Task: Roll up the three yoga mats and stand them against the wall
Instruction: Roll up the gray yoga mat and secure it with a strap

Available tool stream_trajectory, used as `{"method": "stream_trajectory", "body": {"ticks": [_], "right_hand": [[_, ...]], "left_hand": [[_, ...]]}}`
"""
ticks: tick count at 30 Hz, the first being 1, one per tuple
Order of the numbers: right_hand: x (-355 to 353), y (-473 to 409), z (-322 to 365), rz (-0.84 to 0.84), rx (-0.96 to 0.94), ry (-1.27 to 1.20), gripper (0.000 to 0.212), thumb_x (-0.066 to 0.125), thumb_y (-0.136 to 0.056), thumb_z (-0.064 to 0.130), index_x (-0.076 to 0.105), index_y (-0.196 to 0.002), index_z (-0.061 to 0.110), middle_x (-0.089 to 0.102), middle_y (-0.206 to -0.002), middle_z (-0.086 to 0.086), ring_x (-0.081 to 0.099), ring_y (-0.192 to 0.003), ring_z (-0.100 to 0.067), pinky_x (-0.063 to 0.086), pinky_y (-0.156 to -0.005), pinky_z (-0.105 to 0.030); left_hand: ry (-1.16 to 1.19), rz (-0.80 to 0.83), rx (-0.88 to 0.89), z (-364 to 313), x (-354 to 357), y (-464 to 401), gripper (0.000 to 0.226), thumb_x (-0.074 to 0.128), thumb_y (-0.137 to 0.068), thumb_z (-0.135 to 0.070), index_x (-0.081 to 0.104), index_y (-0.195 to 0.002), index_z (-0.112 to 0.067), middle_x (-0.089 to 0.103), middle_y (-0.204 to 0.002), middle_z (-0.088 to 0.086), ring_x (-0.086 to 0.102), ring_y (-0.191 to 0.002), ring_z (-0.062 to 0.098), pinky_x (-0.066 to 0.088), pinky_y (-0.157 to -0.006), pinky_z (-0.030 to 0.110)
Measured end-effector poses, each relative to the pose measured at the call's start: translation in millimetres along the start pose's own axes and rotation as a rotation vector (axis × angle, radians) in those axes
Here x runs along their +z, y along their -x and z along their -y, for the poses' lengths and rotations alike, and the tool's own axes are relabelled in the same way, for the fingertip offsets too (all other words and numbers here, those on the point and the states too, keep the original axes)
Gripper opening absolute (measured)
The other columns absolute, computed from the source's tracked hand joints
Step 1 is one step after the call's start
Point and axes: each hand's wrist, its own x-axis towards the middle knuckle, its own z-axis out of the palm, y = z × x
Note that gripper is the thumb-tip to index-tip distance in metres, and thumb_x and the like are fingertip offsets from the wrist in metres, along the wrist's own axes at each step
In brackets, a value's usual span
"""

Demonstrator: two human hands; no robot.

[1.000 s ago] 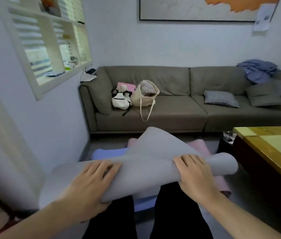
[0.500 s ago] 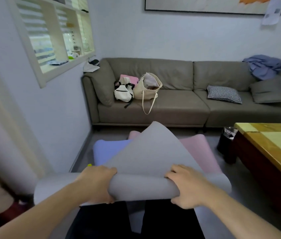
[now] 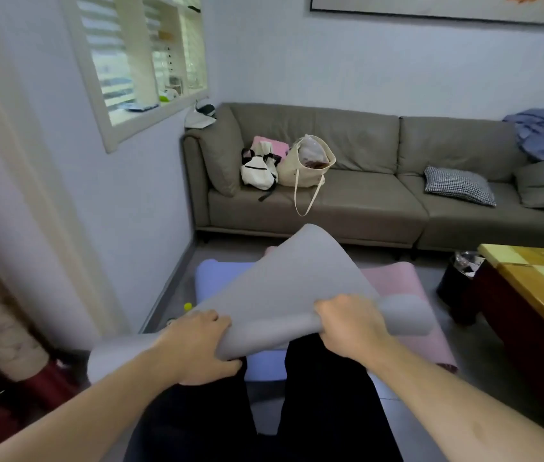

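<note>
A grey yoga mat (image 3: 290, 281) is partly rolled into a thick roll across my lap, its loose end rising toward the sofa. My left hand (image 3: 197, 348) grips the roll left of centre, fingers curled under it. My right hand (image 3: 350, 325) grips the roll right of centre, and the roll's right end sticks out past it. Under the grey mat, a blue mat (image 3: 217, 278) lies flat on the floor on the left and a pink mat (image 3: 394, 278) lies flat on the right. The white wall (image 3: 137, 211) runs along the left.
A grey sofa (image 3: 364, 201) with bags and cushions stands across the far side. A wooden table (image 3: 537, 295) and a black bin (image 3: 457, 281) are at the right. A small yellow object (image 3: 188, 306) lies by the left wall. My dark trouser legs fill the bottom centre.
The flat hands curled round the grey mat and the roll grew thicker. The loose end got shorter and the view tilted down a little.
</note>
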Motion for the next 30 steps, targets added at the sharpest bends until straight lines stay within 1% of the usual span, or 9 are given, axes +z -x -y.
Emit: {"method": "stream_trajectory", "body": {"ticks": [5, 9, 11, 13, 17, 20, 22, 26, 30], "right_hand": [[28, 7, 4, 0.152, -0.064, 0.040, 0.020, 0.061, -0.089, 0.029, 0.067, -0.105, 0.021, 0.073, -0.105, -0.009, 0.070, -0.099, -0.036, 0.040, -0.070, -0.037], [22, 18, 0, 0.197, -0.096, -0.055, 0.028, 0.063, -0.086, 0.045, 0.062, -0.100, 0.021, 0.069, -0.103, -0.001, 0.068, -0.097, -0.031, 0.044, -0.070, -0.035], [12, 25, -5, 0.178, -0.080, -0.130, 0.040, 0.064, -0.088, 0.058, 0.050, -0.104, 0.024, 0.064, -0.104, 0.003, 0.064, -0.096, -0.028, 0.046, -0.072, -0.038], [3, 33, -9, 0.121, -0.049, -0.153, 0.050, 0.059, -0.089, 0.072, 0.041, -0.108, 0.029, 0.063, -0.101, 0.007, 0.065, -0.093, -0.025, 0.045, -0.070, -0.039], [4, 49, -8, -0.093, -0.098, -0.014, 0.060, 0.035, -0.095, 0.084, 0.045, -0.116, 0.029, 0.064, -0.100, 0.008, 0.066, -0.085, -0.020, 0.045, -0.066, -0.038], [10, 47, -17, 0.041, -0.103, -0.043, 0.061, 0.033, -0.096, 0.084, 0.048, -0.099, 0.026, 0.067, -0.093, 0.005, 0.065, -0.083, -0.023, 0.049, -0.070, -0.040], [11, 35, -21, 0.204, -0.100, -0.090, 0.060, 0.041, -0.095, 0.082, 0.056, -0.096, 0.024, 0.069, -0.094, 0.002, 0.065, -0.087, -0.026, 0.048, -0.072, -0.040], [-5, 8, -18, 0.476, -0.109, -0.277, 0.055, 0.063, -0.089, 0.075, 0.063, -0.091, 0.020, 0.070, -0.091, 0.002, 0.066, -0.086, -0.022, 0.044, -0.067, -0.034], [-19, 6, -18, 0.330, -0.105, -0.146, 0.063, 0.075, -0.068, 0.080, 0.057, -0.103, 0.030, 0.062, -0.097, 0.011, 0.062, -0.094, -0.020, 0.049, -0.075, -0.037]], "left_hand": [[0.240, 0.173, 0.000, 1, 2, -1, 0.043, 0.062, -0.078, -0.079, 0.048, -0.087, -0.039, 0.066, -0.112, -0.010, 0.061, -0.106, 0.017, 0.043, -0.083, 0.032], [0.083, -0.210, 0.029, -5, 3, 1, 0.042, 0.066, -0.085, -0.070, 0.048, -0.094, -0.033, 0.067, -0.106, -0.007, 0.064, -0.102, 0.022, 0.041, -0.075, 0.037], [0.004, -0.434, 0.078, -2, 9, 0, 0.045, 0.079, -0.077, -0.062, 0.055, -0.092, -0.027, 0.068, -0.088, -0.001, 0.069, -0.082, 0.030, 0.050, -0.067, 0.040], [-0.030, -0.527, 0.091, 4, 15, -2, 0.051, 0.092, -0.066, -0.052, 0.059, -0.089, -0.020, 0.064, -0.072, 0.003, 0.066, -0.062, 0.034, 0.049, -0.053, 0.038], [-0.096, -0.580, 0.099, 8, 13, 0, 0.056, 0.096, -0.062, -0.047, 0.060, -0.089, -0.014, 0.062, -0.068, 0.005, 0.063, -0.057, 0.034, 0.047, -0.048, 0.036], [-0.117, -0.455, 0.101, 4, 11, 16, 0.054, 0.074, -0.069, -0.071, 0.060, -0.087, -0.022, 0.066, -0.075, 0.000, 0.068, -0.065, 0.031, 0.051, -0.056, 0.038], [-0.143, -0.250, 0.063, 3, 13, 29, 0.060, 0.051, -0.075, -0.082, 0.057, -0.101, -0.029, 0.067, -0.098, -0.004, 0.069, -0.091, 0.027, 0.050, -0.076, 0.040], [-0.071, 0.074, -0.007, 18, 15, 42, 0.057, 0.050, -0.080, -0.079, 0.054, -0.114, -0.034, 0.065, -0.122, -0.008, 0.063, -0.116, 0.020, 0.048, -0.093, 0.037], [0.007, -0.010, -0.033, 29, 17, 38, 0.039, 0.055, -0.089, -0.064, 0.056, -0.103, -0.028, 0.070, -0.111, -0.006, 0.067, -0.106, 0.020, 0.050, -0.085, 0.036]]}}
